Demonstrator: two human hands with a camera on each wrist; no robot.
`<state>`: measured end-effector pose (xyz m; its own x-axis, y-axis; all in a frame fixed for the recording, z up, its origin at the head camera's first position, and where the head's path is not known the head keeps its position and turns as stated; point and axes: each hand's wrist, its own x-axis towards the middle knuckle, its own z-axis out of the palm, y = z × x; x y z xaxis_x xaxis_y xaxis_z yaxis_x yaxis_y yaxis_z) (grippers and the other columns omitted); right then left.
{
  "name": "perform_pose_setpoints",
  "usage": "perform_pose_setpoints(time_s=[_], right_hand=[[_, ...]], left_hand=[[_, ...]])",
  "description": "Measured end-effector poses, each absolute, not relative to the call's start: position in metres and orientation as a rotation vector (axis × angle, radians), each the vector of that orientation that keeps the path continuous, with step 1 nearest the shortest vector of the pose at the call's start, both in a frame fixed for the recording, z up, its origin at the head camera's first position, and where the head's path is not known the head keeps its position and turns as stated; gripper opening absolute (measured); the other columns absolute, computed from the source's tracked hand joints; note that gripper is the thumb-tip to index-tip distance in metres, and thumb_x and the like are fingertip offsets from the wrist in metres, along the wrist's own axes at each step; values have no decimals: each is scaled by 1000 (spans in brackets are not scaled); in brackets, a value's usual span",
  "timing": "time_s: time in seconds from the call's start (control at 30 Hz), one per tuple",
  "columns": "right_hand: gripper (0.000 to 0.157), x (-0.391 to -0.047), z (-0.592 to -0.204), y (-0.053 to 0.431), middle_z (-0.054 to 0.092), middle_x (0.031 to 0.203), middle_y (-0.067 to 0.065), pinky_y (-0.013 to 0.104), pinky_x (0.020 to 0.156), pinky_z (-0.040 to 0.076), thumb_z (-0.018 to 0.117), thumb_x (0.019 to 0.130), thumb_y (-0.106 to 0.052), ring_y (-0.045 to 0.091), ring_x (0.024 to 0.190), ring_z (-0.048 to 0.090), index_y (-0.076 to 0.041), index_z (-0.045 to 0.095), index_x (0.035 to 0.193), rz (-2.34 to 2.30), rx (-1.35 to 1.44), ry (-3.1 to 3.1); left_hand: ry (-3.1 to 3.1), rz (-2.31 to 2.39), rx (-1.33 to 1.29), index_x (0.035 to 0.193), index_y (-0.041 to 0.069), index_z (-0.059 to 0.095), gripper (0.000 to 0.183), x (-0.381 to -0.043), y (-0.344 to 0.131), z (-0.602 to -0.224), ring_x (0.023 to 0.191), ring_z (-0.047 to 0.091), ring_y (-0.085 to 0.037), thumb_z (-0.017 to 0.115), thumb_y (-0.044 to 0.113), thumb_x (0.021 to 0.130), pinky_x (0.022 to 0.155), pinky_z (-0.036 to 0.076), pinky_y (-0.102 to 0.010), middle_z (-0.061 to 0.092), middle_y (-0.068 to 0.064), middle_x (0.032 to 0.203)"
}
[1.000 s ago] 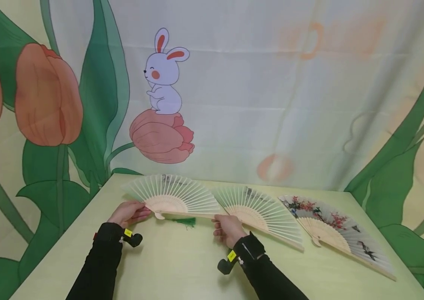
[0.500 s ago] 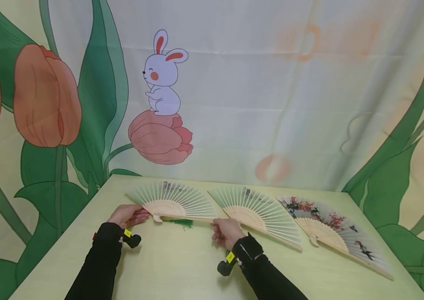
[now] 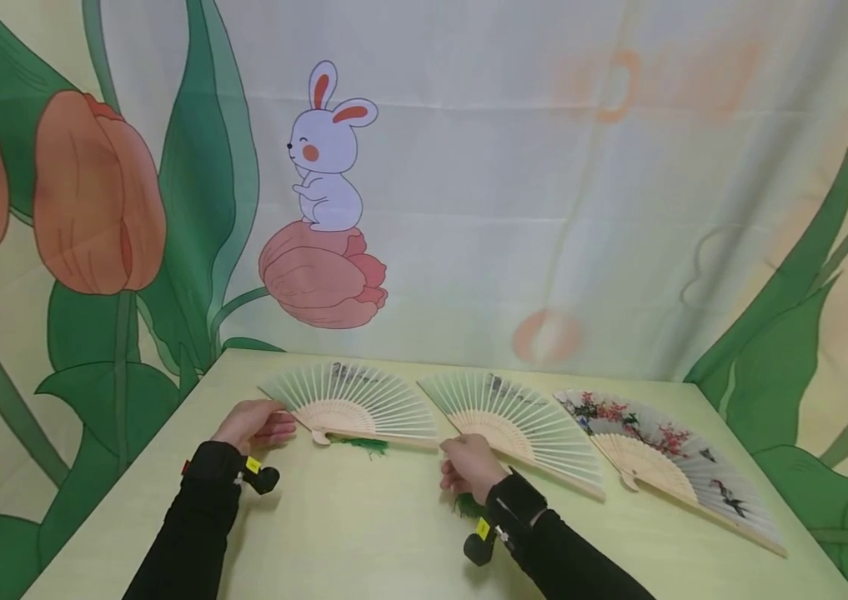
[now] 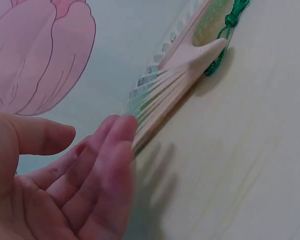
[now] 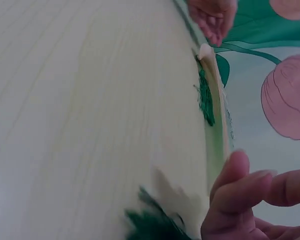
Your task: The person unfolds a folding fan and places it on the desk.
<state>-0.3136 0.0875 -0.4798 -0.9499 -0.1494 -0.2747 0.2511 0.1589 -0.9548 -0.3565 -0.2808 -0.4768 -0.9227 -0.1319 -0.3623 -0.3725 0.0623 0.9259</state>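
An unfolded pale green fan (image 3: 335, 413) lies on the table at the left, its green tassel (image 3: 368, 445) below the pivot. Beside its left end is my left hand (image 3: 254, 423), thumb apart from the loosely bent fingers; the left wrist view shows nothing held, fingertips close to the outer rib (image 4: 162, 115). My right hand (image 3: 472, 467) hovers between this fan's right end and a second pale green fan (image 3: 502, 429), fingers loosely curled around nothing. It hides the second fan's pivot. Another green tassel (image 5: 155, 220) lies below that hand, blurred in the right wrist view.
A third spread fan (image 3: 656, 467), with red blossoms and dark birds, lies at the right of the pale table (image 3: 348, 533). Behind the table's far edge hangs a cloth backdrop (image 3: 454, 208) printed with tulips and a rabbit.
The left fan was tilted up in both hands, then lowered flat onto the table. Both hands have let go; the right hand has shifted right, and the left slightly away from the rib.
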Motion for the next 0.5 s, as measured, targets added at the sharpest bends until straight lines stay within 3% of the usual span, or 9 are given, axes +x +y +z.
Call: perform_pose_setpoints(time_s=[0.17, 0.33, 0.4, 0.5], right_hand=[[22, -310, -457, 110, 55, 66, 10, 27, 43, 43, 49, 100, -13, 19, 47, 54, 7, 56, 106, -1655, -122, 2376], [20, -316, -439, 139, 61, 72, 17, 35, 44, 41, 48, 101, -11, 32, 51, 57, 4, 62, 104, -1428, -367, 2675], [23, -322, -436, 152, 62, 77, 17, 37, 48, 40, 48, 102, -13, 32, 54, 56, 4, 62, 107, -1373, -474, 2739], [29, -341, -443, 174, 61, 83, 9, 35, 53, 39, 45, 104, -23, 20, 57, 53, 0, 63, 109, -1284, -714, 2849]], left_hand=[[2316, 1812, -436, 134, -6, 48, 46, -358, -273, -464, 83, 66, -21, 48, 28, 103, 66, 44, -27, 69, -13, 106], [2406, 1745, -337, 131, -4, 51, 44, -362, -260, -449, 92, 63, -28, 48, 29, 103, 66, 42, -28, 64, -16, 112], [2443, 1724, -292, 129, -4, 52, 42, -363, -253, -443, 96, 62, -31, 48, 29, 103, 68, 41, -30, 63, -18, 114], [2505, 1675, -221, 129, -4, 52, 41, -366, -241, -432, 100, 61, -35, 48, 28, 103, 72, 43, -34, 62, -21, 115]])
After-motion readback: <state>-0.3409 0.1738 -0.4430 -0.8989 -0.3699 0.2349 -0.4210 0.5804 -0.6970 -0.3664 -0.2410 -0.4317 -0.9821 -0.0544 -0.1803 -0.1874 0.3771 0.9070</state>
